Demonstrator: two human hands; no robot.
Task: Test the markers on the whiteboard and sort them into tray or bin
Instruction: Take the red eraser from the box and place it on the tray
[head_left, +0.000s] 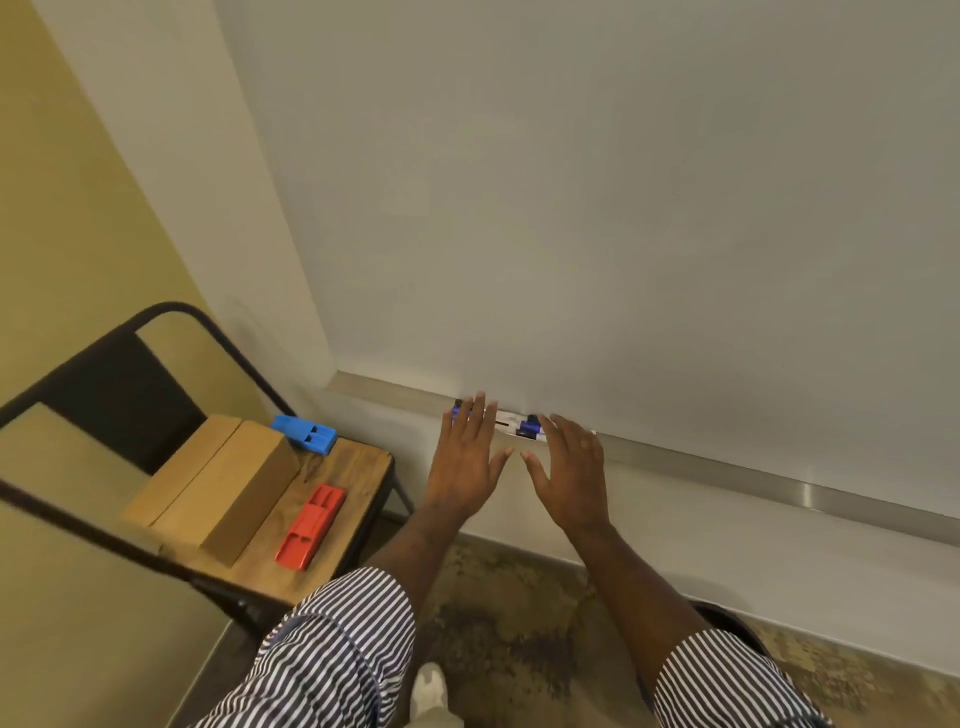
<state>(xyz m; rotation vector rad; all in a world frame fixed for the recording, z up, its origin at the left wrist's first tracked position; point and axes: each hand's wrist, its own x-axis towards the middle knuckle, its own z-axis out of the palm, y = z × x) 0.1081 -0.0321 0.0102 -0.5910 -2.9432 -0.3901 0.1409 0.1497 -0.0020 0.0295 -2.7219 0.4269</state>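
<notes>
I can read no writing anywhere — the markers (511, 423) lying on the whiteboard's metal ledge (727, 470) have white barrels with dark blue or purple bands, but any label on them is too blurred to make out. They sit bunched together at the foot of the whiteboard (571, 208), whose surface looks blank from here. How many there are I cannot tell, since my fingers cover both ends of the bunch.

My left hand (465, 457) is flat and spread, fingers straight, the tips over the left end of the markers; it grips nothing. My right hand (571, 470) is likewise released, fingers straight and reaching over the right end. Whether either hand actually touches a marker is hard to say.

To the left stands a chair (343, 467) with a wooden seat and black frame. On it lie a cardboard box (218, 483), a blue plastic holder (306, 434) at the back and a red plastic holder (311, 527) nearer me (both with slots, neither with legible print). Striped sleeves (337, 649) fill the bottom edge, with patterned carpet (509, 597) and one pale shoe (428, 686) between them, partly cut off.
</notes>
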